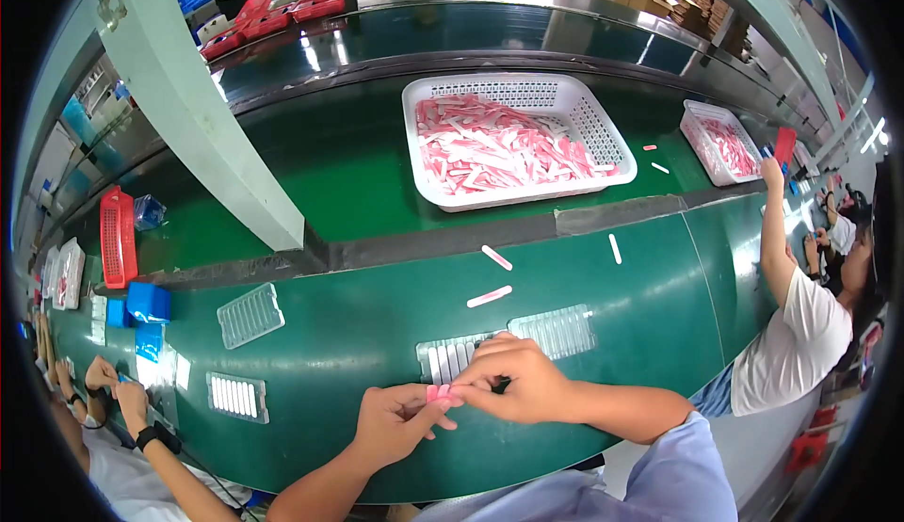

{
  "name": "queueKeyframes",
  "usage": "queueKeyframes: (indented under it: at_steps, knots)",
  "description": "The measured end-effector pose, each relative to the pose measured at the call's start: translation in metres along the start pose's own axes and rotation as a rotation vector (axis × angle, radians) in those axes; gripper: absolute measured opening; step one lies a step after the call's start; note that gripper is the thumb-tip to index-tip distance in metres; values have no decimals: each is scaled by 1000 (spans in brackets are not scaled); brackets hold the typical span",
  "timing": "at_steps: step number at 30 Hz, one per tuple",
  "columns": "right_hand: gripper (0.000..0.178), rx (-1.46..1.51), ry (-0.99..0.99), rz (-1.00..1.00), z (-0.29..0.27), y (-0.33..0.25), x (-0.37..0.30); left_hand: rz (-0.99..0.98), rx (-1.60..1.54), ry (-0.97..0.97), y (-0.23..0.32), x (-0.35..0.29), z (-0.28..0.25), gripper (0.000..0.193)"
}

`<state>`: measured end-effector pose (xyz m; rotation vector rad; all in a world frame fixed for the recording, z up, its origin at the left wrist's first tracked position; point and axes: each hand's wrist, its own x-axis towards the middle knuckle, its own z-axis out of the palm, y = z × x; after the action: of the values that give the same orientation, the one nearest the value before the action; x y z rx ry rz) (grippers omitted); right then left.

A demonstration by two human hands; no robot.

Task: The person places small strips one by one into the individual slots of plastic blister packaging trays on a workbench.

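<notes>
Low over the green table, my left hand (394,420) holds several small pink strips (441,393) upright between thumb and fingers. My right hand (516,379) closes its thumb and forefinger at the right side of the same strips. Just beyond them lies a clear slotted plastic tray (424,348) with white strips (450,360) side by side in its slots; my right hand covers part of it. Touching or close to it on the right is a clear ribbed tray half (557,332). Farther off lie two loose pink-and-white strips, one angled (496,257), another nearly level (489,296).
A white basket (523,200) heaped with pink-and-white strips stands beyond the dark ledge. Left are a filled clear tray (237,398), another clear tray (250,316), blue packs (149,304) and a grey post (202,98). Co-workers' arms (777,230) are at both sides.
</notes>
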<state>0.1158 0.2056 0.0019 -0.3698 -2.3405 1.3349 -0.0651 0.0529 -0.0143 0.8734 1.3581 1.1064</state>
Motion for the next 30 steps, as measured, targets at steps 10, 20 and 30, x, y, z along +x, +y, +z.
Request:
queueKeyframes:
  at_steps: [10, 20, 30]
  knots:
    - [21, -753, 189, -390, -15, 26, -24, 44, -140, 144, 2, -1, -10, 18]
    - [19, -317, 183, -127, -7, -2, -9, -10, -105, 45, 0, 2, -2, 19]
    - [9, -158, 401, -195, -38, 15, -14, -61, -117, 51, -4, 3, -6, 22]
